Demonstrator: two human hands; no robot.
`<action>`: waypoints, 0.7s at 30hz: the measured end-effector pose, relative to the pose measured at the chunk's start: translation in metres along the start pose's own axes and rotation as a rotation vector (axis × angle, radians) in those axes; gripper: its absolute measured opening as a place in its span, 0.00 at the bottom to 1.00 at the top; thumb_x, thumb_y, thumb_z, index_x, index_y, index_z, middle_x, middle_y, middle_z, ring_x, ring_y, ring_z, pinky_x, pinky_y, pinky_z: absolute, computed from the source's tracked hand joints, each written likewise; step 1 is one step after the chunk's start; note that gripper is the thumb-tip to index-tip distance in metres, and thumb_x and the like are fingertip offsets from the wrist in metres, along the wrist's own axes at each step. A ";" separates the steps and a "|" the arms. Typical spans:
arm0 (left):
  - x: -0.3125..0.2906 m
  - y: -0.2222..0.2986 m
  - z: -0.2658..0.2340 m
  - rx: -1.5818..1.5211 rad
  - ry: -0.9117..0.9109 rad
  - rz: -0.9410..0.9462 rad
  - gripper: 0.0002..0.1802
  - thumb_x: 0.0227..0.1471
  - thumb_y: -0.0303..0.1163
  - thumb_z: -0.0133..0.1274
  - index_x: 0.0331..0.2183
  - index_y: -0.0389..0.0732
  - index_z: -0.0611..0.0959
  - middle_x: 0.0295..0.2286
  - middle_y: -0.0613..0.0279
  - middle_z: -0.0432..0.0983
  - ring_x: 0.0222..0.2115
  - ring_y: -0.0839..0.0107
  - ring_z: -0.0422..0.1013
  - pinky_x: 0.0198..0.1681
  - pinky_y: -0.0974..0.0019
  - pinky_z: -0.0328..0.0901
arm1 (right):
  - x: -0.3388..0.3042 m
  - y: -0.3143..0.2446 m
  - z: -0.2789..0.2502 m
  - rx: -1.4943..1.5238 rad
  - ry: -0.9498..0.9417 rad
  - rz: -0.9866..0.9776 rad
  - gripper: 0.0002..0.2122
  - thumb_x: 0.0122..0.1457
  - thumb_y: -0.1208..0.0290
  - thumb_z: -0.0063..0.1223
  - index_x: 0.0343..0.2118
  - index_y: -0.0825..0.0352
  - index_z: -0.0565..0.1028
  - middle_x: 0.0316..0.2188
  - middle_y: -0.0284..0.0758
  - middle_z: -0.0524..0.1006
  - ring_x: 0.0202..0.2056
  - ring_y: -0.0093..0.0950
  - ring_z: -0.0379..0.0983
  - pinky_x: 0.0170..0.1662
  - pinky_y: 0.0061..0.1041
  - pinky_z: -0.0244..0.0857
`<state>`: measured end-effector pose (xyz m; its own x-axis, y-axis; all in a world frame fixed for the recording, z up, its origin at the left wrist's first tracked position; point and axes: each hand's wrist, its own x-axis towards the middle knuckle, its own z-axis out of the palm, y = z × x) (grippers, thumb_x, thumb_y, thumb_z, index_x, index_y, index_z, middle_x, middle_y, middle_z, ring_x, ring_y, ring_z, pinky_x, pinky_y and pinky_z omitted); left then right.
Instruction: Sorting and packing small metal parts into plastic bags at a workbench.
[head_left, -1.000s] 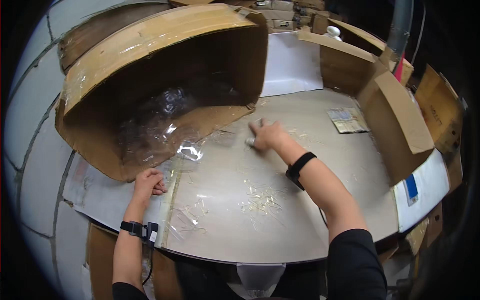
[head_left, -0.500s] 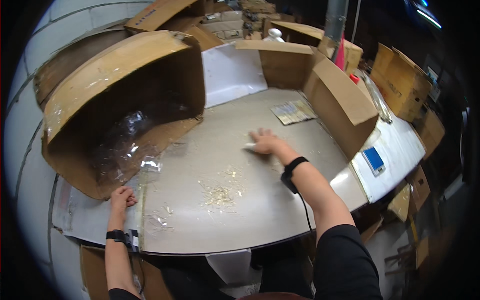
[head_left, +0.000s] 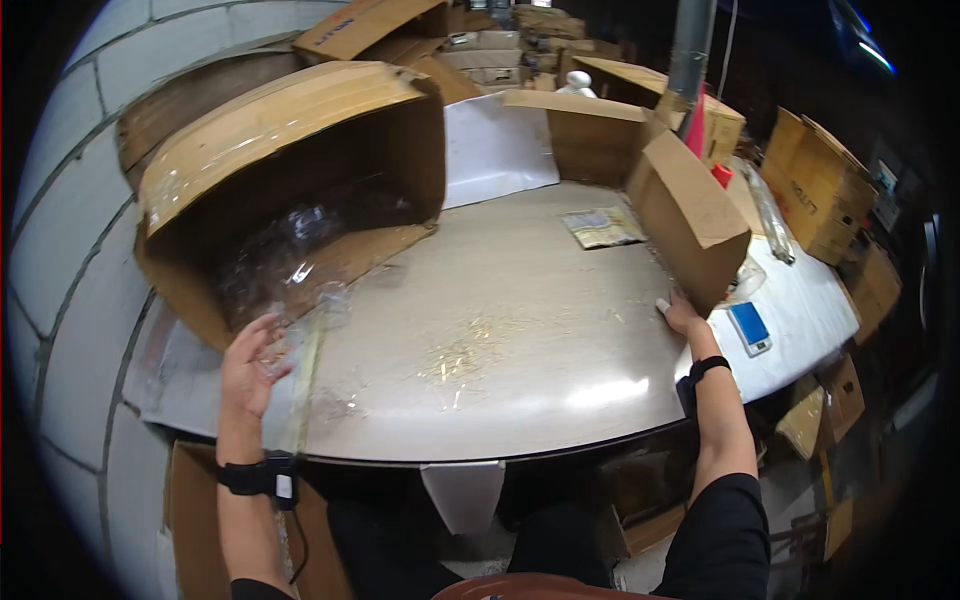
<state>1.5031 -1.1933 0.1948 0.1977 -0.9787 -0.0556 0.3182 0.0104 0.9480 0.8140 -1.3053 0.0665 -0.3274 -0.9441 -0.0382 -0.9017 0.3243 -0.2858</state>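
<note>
My left hand (head_left: 252,368) is raised over the left end of the table, in front of a big cardboard box lying on its side (head_left: 290,105). Its fingers are apart and slightly bent, with nothing in them. My right hand (head_left: 684,314) is at the table's right side, beside the low cardboard wall (head_left: 690,205). Its thumb, tipped with something white, sticks out to the left; the other fingers reach along the cardboard and show only in part. Between the hands, thin gold-coloured strips (head_left: 462,350) lie scattered on the smooth table (head_left: 540,400).
Clear plastic bags (head_left: 290,240) lie in the sideways box. A flat printed packet (head_left: 603,227) rests near the far right corner. Beyond the cardboard wall, a blue-topped pocket scale (head_left: 749,326) sits on a white surface (head_left: 800,310). Stacked cartons (head_left: 812,185) stand behind.
My right hand has swept from the table's middle to the right, up to the cardboard wall. My left hand has lifted and its fingers have spread. The view has shifted slightly.
</note>
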 end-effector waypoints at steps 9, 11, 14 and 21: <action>-0.073 -0.060 0.062 -0.244 -0.268 -0.155 0.23 0.55 0.40 0.44 0.48 0.36 0.68 0.42 0.47 0.70 0.38 0.54 0.73 0.21 0.70 0.74 | -0.089 -0.299 0.068 -0.116 -0.238 -0.412 0.34 0.56 0.38 0.30 0.62 0.50 0.47 0.64 0.42 0.40 0.63 0.49 0.31 0.62 0.51 0.29; -0.096 -0.076 0.055 -0.271 -0.260 -0.196 0.24 0.56 0.42 0.43 0.48 0.34 0.68 0.43 0.45 0.69 0.38 0.52 0.73 0.21 0.69 0.74 | -0.128 -0.348 0.080 -0.153 -0.273 -0.589 0.36 0.54 0.35 0.29 0.63 0.49 0.46 0.64 0.40 0.39 0.64 0.46 0.29 0.62 0.51 0.28; -0.134 -0.100 0.031 -0.302 -0.263 -0.285 0.23 0.58 0.41 0.39 0.46 0.33 0.70 0.42 0.45 0.71 0.37 0.54 0.74 0.21 0.70 0.74 | -0.173 -0.369 0.086 -0.151 -0.303 -0.785 0.33 0.56 0.41 0.32 0.62 0.50 0.48 0.64 0.40 0.42 0.64 0.46 0.31 0.63 0.49 0.30; -0.217 -0.201 -0.056 -0.194 -0.199 -0.518 0.22 0.59 0.41 0.37 0.45 0.34 0.71 0.40 0.47 0.73 0.34 0.59 0.76 0.23 0.71 0.72 | -0.215 -0.317 0.042 0.142 -0.551 -0.937 0.27 0.57 0.60 0.45 0.59 0.59 0.57 0.61 0.43 0.51 0.62 0.40 0.46 0.62 0.33 0.44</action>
<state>1.4484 -0.9716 -0.0012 -0.2009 -0.8855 -0.4189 0.4942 -0.4608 0.7372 1.1823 -1.2081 0.1254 0.6737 -0.7212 -0.1611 -0.6752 -0.5121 -0.5309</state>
